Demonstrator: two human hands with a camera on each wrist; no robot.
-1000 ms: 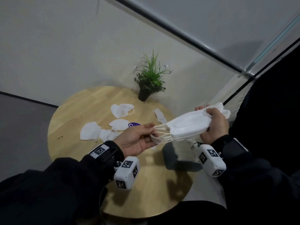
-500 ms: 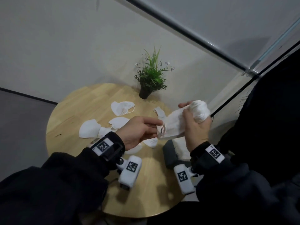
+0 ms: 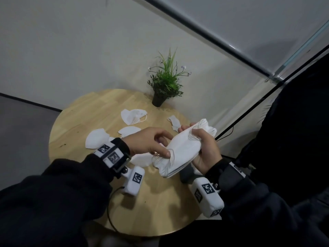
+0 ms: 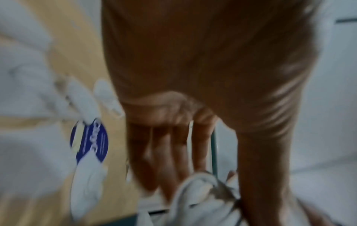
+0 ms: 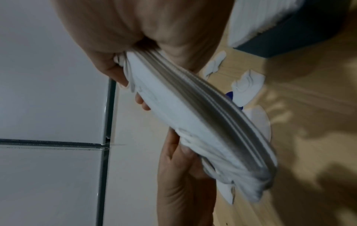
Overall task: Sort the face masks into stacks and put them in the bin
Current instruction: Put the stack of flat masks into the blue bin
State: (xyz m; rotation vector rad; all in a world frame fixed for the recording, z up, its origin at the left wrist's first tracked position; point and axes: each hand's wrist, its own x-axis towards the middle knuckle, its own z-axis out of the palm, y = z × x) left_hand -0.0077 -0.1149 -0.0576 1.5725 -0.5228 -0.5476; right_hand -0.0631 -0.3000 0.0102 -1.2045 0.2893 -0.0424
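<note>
A thick stack of white face masks (image 3: 183,148) hangs in the air over the table's right side, held between both hands. My right hand (image 3: 201,148) grips its far end, fingers wrapped round the bunched ear loops. My left hand (image 3: 156,145) pinches the near end with thumb and fingers. The right wrist view shows the stack (image 5: 203,119) edge-on, with many layers. Loose white masks (image 3: 133,115) lie scattered on the round wooden table (image 3: 89,113). The dark bin (image 5: 289,33), with white masks inside, stands under the hands and is mostly hidden in the head view.
A small potted plant (image 3: 165,82) stands at the table's far edge by the wall. A blue round sticker (image 4: 89,140) lies among the loose masks. The wall runs close behind the table, and a dark glass frame closes in the right side.
The stack has turned from lying level to tilting, near end lower. Both hands came closer together and lower, and the right hand shifted its hold on the far end.
</note>
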